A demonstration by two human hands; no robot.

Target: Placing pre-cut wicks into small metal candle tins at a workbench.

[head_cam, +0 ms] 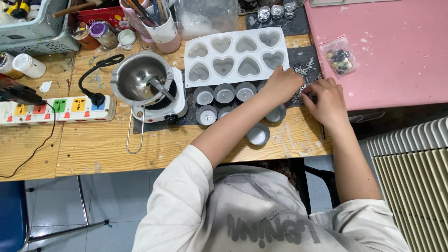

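Overhead view, left to right. A white power strip (58,110) lies at the far left of the wooden table (93,149). Beside it a steel melting pot (140,79) sits on a small white hotplate (161,100). A white heart-shaped mould (234,55) lies behind a cluster of small metal cups (224,95), which stand on a dark mat. Your left hand (282,84) rests curled at the mould's lower right corner; whether it grips anything cannot be told. Your right hand (323,97), just beside it, has fingers pinched on a small silvery piece (305,88) at the mat's edge. A bag of beads (339,58) lies on the pink surface (396,51).
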